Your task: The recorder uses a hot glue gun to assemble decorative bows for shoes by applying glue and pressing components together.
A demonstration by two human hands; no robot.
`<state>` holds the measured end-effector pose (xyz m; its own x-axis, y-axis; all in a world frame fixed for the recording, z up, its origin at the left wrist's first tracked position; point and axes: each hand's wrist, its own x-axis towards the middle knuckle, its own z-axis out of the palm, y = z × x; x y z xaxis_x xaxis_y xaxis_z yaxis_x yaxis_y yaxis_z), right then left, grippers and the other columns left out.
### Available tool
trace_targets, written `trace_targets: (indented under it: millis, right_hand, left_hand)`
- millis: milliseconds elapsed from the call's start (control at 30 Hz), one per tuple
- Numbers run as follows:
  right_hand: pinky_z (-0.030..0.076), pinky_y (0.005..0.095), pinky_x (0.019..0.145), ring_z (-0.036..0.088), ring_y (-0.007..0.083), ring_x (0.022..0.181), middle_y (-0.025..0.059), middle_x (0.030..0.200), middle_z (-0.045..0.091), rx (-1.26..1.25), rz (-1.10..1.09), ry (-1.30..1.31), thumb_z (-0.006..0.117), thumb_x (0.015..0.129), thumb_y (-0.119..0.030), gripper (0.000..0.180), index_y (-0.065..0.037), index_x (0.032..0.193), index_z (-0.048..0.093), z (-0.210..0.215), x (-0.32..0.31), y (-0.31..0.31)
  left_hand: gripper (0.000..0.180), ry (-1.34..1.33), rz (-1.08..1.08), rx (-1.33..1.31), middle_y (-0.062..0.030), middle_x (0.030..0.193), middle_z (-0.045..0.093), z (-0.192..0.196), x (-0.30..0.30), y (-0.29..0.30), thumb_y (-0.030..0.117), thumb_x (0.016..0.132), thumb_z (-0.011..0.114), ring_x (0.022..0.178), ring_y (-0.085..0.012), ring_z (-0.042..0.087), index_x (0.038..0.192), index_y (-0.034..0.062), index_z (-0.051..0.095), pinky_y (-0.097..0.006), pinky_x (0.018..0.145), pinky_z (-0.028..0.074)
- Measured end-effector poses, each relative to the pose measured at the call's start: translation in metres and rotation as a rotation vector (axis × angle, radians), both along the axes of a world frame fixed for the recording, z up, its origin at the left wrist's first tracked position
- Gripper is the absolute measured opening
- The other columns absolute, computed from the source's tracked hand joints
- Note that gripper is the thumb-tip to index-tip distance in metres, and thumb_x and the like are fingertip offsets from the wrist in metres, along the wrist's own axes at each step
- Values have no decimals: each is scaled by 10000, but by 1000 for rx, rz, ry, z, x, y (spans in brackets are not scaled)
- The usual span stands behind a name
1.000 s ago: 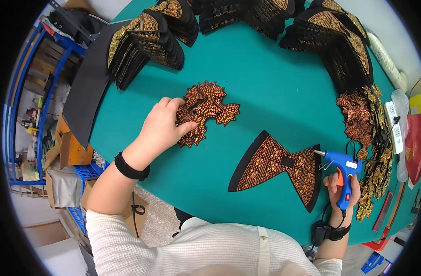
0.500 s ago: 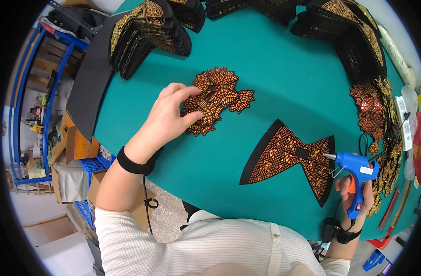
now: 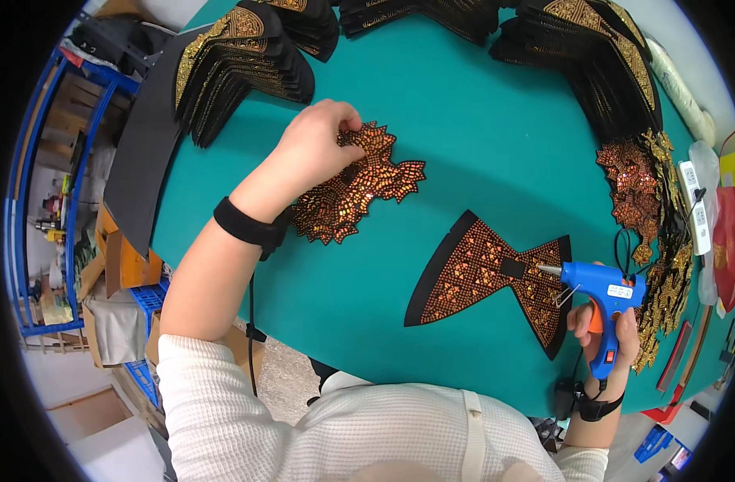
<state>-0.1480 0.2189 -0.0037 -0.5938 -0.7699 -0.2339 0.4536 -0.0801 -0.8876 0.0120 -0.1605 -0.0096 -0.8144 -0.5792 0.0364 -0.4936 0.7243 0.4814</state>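
Observation:
A leaf-edged black appliqué (image 3: 383, 175) covered in orange-copper sequins is on the green table at centre-left. My left hand (image 3: 319, 143) grips its upper left edge with bent fingers and thumb, hiding part of it. In my right hand (image 3: 590, 329) is a blue glue gun (image 3: 607, 285) with an orange trigger, its metal nozzle pointing left. Under that nozzle lies a bow-shaped black piece (image 3: 472, 269) dotted with orange stones, with a plain dark square at its narrow waist.
Stacks of black pieces with gold trim (image 3: 239, 60) line the table's far side. Copper appliqués (image 3: 628, 181) and gold trims (image 3: 665, 297) are heaped on the right, beside a white power strip (image 3: 694, 207). A blue shelf rack (image 3: 82, 193) stands left of the green table (image 3: 464, 120).
My left hand has moved up along the appliqué and closed on its edge, and the piece has turned slightly. The glue gun's nozzle has come left over the bow-shaped piece.

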Motion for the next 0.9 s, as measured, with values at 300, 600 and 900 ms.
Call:
trace_targets:
  millis: [300, 600, 900]
  right_hand:
    - [434, 241, 545, 594, 170, 624, 173, 777, 625, 208, 61, -4, 704, 672, -404, 851, 77, 1278, 349, 15, 5, -2]
    - [438, 242, 594, 588, 154, 689, 138, 882, 613, 320, 138, 72, 683, 692, -257, 745, 76, 1278, 366, 32, 13, -21]
    - [461, 252, 640, 577, 133, 711, 100, 953, 583, 374, 215, 129, 644, 728, -168, 658, 72, 1276, 370, 29, 8, -33]
  left_hand:
    - [498, 167, -57, 787, 24, 789, 508, 44, 15, 38, -9, 788, 519, 687, -55, 491, 1280, 32, 454, -196, 624, 422]
    - [324, 42, -101, 1282, 27, 818, 449, 31, 21, 102, -131, 746, 512, 694, -15, 462, 1010, 51, 466, -162, 594, 413]
    - [312, -150, -239, 956, 26, 730, 494, 14, 19, 110, -95, 748, 593, 706, -42, 512, 1006, 47, 489, -191, 657, 464]
